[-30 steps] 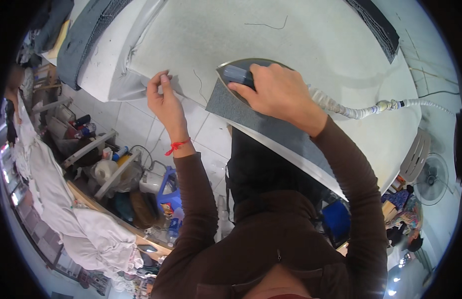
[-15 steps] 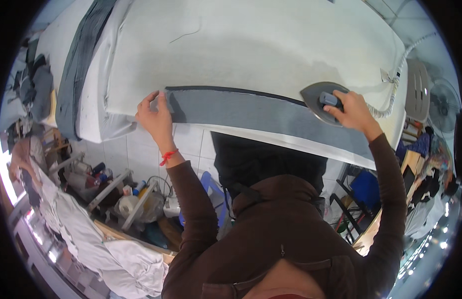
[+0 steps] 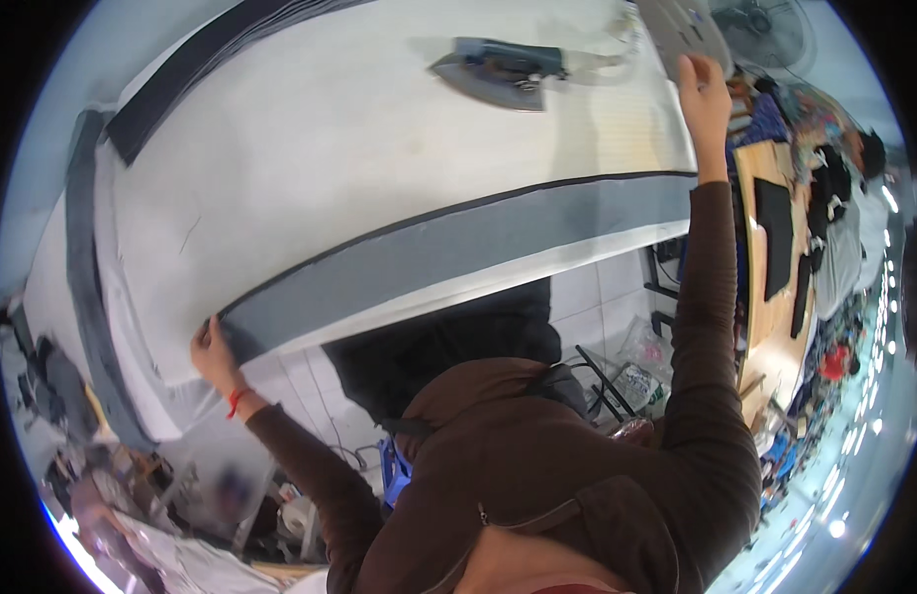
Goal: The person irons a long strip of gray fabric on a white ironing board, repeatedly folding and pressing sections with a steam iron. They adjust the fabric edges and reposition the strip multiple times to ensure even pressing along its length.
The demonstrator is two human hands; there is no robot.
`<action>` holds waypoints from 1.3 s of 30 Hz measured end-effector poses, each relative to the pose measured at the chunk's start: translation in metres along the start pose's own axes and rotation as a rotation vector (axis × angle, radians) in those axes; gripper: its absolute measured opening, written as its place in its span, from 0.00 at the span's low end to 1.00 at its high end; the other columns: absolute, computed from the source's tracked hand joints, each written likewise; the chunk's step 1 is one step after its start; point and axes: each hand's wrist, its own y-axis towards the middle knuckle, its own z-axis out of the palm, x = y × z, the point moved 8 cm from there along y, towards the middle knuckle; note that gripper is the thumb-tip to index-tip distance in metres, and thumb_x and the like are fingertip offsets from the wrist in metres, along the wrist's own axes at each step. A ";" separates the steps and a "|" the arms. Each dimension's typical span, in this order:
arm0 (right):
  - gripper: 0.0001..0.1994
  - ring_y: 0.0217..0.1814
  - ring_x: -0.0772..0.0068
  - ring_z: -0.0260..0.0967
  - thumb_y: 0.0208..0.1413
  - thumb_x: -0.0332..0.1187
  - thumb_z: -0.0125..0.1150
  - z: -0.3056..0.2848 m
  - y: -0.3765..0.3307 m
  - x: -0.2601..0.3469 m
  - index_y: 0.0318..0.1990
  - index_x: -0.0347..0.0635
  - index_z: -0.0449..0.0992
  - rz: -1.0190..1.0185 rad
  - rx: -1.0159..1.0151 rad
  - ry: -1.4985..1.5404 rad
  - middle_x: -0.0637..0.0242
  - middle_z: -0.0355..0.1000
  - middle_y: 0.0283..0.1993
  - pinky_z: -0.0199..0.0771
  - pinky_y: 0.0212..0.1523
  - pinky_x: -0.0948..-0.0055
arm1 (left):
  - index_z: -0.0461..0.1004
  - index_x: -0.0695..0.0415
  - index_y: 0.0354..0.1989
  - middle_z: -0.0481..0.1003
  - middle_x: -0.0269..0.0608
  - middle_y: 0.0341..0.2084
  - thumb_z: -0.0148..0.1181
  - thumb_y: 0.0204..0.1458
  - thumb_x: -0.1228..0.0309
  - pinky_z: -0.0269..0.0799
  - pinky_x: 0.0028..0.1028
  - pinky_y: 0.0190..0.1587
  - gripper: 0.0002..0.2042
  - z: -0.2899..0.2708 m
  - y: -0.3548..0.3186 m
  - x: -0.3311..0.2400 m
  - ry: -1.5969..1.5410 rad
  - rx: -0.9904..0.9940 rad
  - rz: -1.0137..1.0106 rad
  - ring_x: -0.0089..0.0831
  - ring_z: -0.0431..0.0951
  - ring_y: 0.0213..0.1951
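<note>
A long grey fabric strip (image 3: 458, 247) with a dark upper edge lies along the near edge of the white padded ironing table (image 3: 330, 148). My left hand (image 3: 216, 356) pinches the strip's left end at the table's edge. My right hand (image 3: 704, 99) is raised at the table's right end, above the strip's right end and beside a grey oval pad (image 3: 676, 25). Whether its fingers hold anything is unclear. The steam iron (image 3: 498, 69) rests flat on the far side of the table, apart from both hands, with its hose running right.
Darker fabric strips (image 3: 87, 297) hang along the table's left and far edges. A fan (image 3: 765, 20) stands at top right. A wooden bench (image 3: 775, 247) with dark fabric pieces stands on the right, with another person (image 3: 864, 148) beyond it. Clutter (image 3: 231, 495) crowds the tiled floor at lower left.
My right hand has let go of the iron, which now rests on the table's far side, and has moved to the right end. My left hand still holds the strip's end.
</note>
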 end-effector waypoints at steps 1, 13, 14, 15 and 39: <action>0.21 0.55 0.59 0.88 0.75 0.47 0.73 -0.036 -0.015 -0.073 0.56 0.36 0.87 0.222 -0.049 -0.131 0.52 0.90 0.53 0.85 0.59 0.59 | 0.85 0.75 0.58 0.90 0.49 0.43 0.78 0.70 0.56 0.83 0.34 0.49 0.27 0.001 0.000 -0.005 -0.068 0.053 -0.052 0.32 0.87 0.41; 0.36 0.56 0.59 0.81 0.78 0.64 0.64 -0.128 -0.315 -0.295 0.73 0.39 0.78 1.444 0.154 0.440 0.60 0.82 0.60 0.82 0.60 0.48 | 0.85 0.71 0.62 0.88 0.49 0.55 0.67 0.77 0.55 0.80 0.38 0.61 0.25 -0.086 0.016 -0.053 -0.120 -0.128 -0.007 0.39 0.84 0.54; 0.31 0.44 0.69 0.77 0.76 0.61 0.69 -0.128 -0.312 -0.282 0.70 0.44 0.82 1.417 0.096 0.379 0.67 0.82 0.47 0.81 0.57 0.57 | 0.85 0.71 0.63 0.88 0.50 0.55 0.67 0.77 0.55 0.80 0.38 0.61 0.25 -0.113 0.027 -0.062 0.005 -0.195 0.060 0.40 0.85 0.54; 0.30 0.46 0.68 0.79 0.76 0.58 0.71 -0.132 -0.311 -0.274 0.69 0.44 0.83 1.377 0.070 0.336 0.67 0.84 0.49 0.81 0.58 0.57 | 0.85 0.71 0.63 0.88 0.51 0.56 0.67 0.77 0.55 0.80 0.38 0.61 0.25 -0.137 0.037 -0.064 0.122 -0.259 0.120 0.40 0.85 0.54; 0.16 0.50 0.60 0.90 0.64 0.37 0.81 -0.142 -0.273 -0.155 0.54 0.40 0.92 0.861 -0.003 -0.286 0.56 0.92 0.49 0.86 0.56 0.63 | 0.91 0.41 0.66 0.90 0.40 0.62 0.63 0.70 0.35 0.84 0.47 0.61 0.29 -0.245 0.183 -0.007 0.627 -0.241 -0.089 0.50 0.90 0.59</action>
